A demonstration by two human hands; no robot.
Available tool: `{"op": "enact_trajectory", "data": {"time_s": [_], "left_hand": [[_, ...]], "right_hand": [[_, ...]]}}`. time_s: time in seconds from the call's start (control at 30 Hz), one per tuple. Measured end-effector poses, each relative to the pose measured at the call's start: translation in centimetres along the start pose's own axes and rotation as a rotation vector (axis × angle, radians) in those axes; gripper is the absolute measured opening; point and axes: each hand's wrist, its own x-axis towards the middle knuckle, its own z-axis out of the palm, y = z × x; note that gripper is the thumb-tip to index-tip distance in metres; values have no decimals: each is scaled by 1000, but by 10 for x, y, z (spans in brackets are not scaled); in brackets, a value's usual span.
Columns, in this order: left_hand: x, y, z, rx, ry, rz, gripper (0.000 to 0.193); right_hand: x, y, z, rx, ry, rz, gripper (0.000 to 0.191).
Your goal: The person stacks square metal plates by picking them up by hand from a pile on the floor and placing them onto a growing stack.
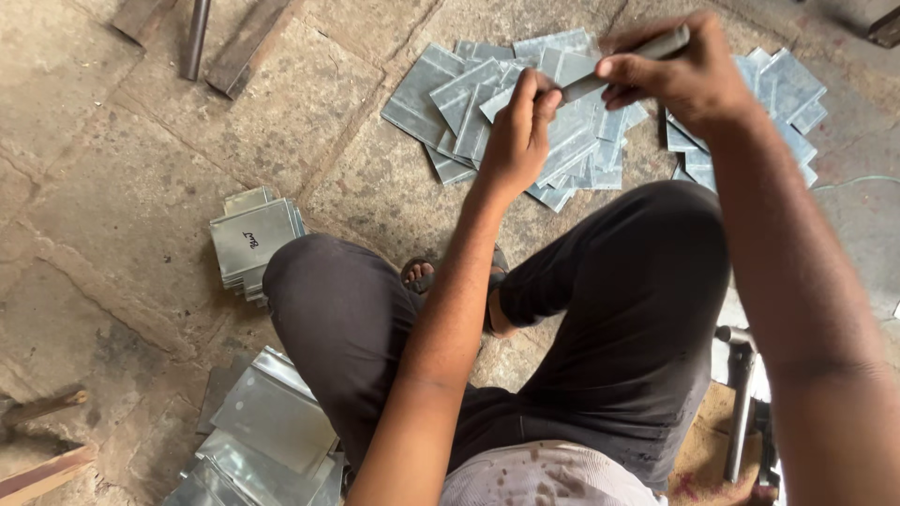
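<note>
The sheet (pixel 583 87) is held up in the air over the far part of the floor, above a loose spread of like pieces: a small, thin, grey metal plate, pinched at its near end by the left hand (pixel 517 131), whose fingers are closed on its edge. The right hand (pixel 680 70) is clamped around a grey bar-like tool (pixel 656 45) that meets the sheet's other end; whether it is a file, a punch or a marker I cannot tell. I'd judge the sheet light and stiff, smooth enough to slip, with cut edges that could nick skin, so it is best taken flat between thumb and fingertips near a corner rather than along a raw edge. Under the hands the scattered pile (pixel 469 94) fans out over the stone, with more pieces (pixel 783 89) just beyond the right wrist. The person sits cross-legged in dark trousers (pixel 647 309), one sandalled foot (pixel 419 275) showing between the knees. By the left knee lies a neat stack (pixel 253 242), its top sheet marked in ink, and nearer the floor's near-left corner a heap of larger sheets (pixel 272 422). The floor (pixel 112 187) is worn, cracked stone, dusty; wood battens (pixel 246 42) and a rod (pixel 195 37) lie at its far-left edge.
</note>
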Motion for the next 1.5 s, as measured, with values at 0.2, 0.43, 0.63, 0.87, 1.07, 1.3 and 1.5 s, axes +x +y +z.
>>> {"op": "enact_trajectory", "data": {"time_s": [0.2, 0.43, 0.63, 0.87, 1.07, 1.3, 1.5], "left_hand": [[0, -6, 12, 71, -45, -221, 23], [10, -119, 39, 221, -19, 64, 8], [-26, -190, 43, 191, -296, -58, 8], [-39, -240, 77, 283, -523, -232, 21], [-38, -292, 63, 556, 78, -498, 61], [-18, -337, 59, 307, 299, -953, 65], [-13, -348, 47, 247, 294, -1037, 32]], "right_hand": [[-13, 12, -17, -609, -23, -112, 23], [25, 174, -20, -322, -231, 291, 26], [-23, 302, 38, 734, -140, 987, 30], [-63, 372, 31, 1022, -1, 912, 33], [-62, 377, -1, -552, 541, 620, 40], [-37, 376, -28, -921, 338, 720, 51], [80, 395, -14, -821, 29, 464, 65]]}}
